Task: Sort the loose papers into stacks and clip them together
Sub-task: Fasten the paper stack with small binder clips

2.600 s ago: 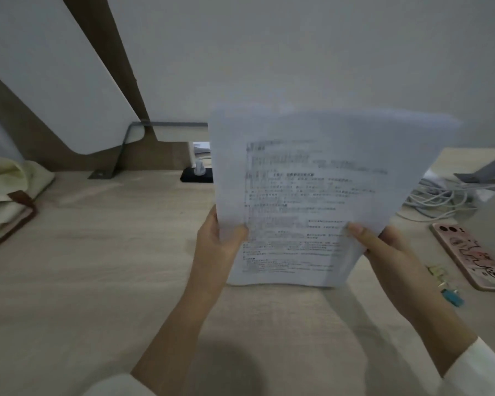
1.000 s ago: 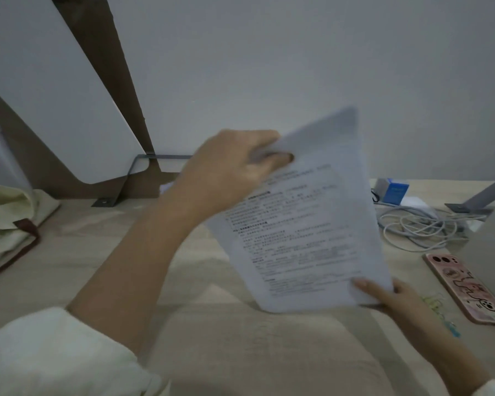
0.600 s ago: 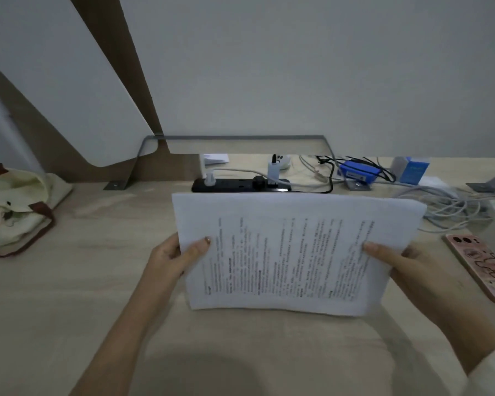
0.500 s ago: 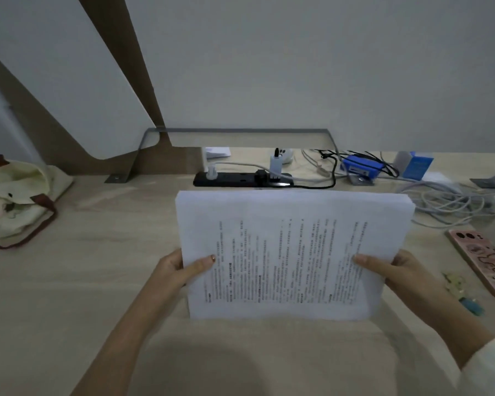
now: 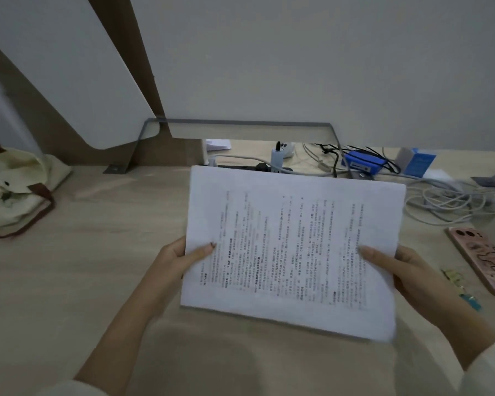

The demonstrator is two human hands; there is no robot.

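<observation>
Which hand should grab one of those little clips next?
Probably the right hand: the clips lie on the desk just beside it, far from the left hand, which can hold the papers.

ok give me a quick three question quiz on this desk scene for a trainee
1. Which hands hold the paper stack? A) left only B) right only C) both
2. True or false: the phone lies to the left of the stack.
3. Short answer: what sits at the far left of the desk?

Key
1. C: the left hand and the right hand each pinch a side edge.
2. False: it lies to the right.
3. The tote bag.
</observation>
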